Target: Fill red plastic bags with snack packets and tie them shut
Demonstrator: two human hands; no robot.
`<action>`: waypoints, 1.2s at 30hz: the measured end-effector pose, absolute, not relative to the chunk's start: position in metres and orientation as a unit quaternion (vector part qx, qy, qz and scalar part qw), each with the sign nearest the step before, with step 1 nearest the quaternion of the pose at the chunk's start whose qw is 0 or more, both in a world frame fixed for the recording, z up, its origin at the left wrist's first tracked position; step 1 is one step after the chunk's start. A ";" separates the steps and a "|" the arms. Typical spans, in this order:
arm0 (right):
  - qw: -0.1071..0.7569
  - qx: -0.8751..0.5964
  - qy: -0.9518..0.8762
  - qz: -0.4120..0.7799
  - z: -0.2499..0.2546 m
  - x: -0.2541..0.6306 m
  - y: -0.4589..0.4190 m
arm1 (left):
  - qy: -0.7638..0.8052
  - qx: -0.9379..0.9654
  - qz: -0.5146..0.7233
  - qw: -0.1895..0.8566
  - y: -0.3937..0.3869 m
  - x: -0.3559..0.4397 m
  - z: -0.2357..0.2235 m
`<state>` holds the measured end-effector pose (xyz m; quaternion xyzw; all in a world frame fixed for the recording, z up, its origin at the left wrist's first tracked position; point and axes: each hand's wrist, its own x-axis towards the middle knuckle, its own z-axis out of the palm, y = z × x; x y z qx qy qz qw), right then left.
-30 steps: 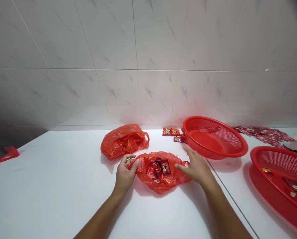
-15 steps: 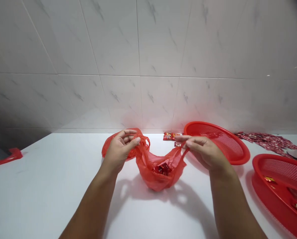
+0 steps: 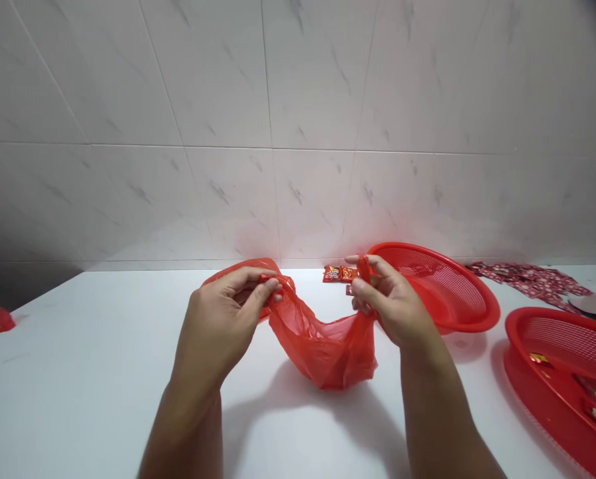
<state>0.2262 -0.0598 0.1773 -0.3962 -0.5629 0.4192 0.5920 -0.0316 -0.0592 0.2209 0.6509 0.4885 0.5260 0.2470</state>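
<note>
In the head view, the thin red plastic bag [image 3: 328,352] is drawn narrower than before, hiding its contents, and hangs between the left hand [image 3: 221,319] and right hand [image 3: 402,306], each pinching one end, with a crumpled red plastic bag [image 3: 258,263] and small rectangular red packets [image 3: 332,273] behind it and a round red mesh plastic basket [image 3: 470,303] to its right

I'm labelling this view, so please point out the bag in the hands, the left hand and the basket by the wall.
Bag [image 3: 330,356]: head view, lower side.
Left hand [image 3: 223,316]: head view, back.
Basket [image 3: 430,296]: head view, inside.
</note>
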 end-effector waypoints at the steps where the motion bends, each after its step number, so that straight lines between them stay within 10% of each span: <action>1: 0.622 -0.398 -0.534 0.412 0.175 0.227 -0.055 | 0.501 0.655 0.524 0.215 -0.058 -0.033 0.221; 11: 0.709 -0.358 -0.466 0.389 0.161 0.216 -0.031 | 0.466 0.655 0.562 0.192 -0.048 -0.035 0.224; 19: 0.398 -0.374 -0.730 0.411 0.172 0.176 -0.060 | 0.396 0.780 0.412 0.253 -0.066 0.001 0.215; 36: 0.460 -0.391 -0.599 0.526 0.165 0.181 -0.055 | 0.446 0.787 0.373 0.207 -0.053 -0.007 0.209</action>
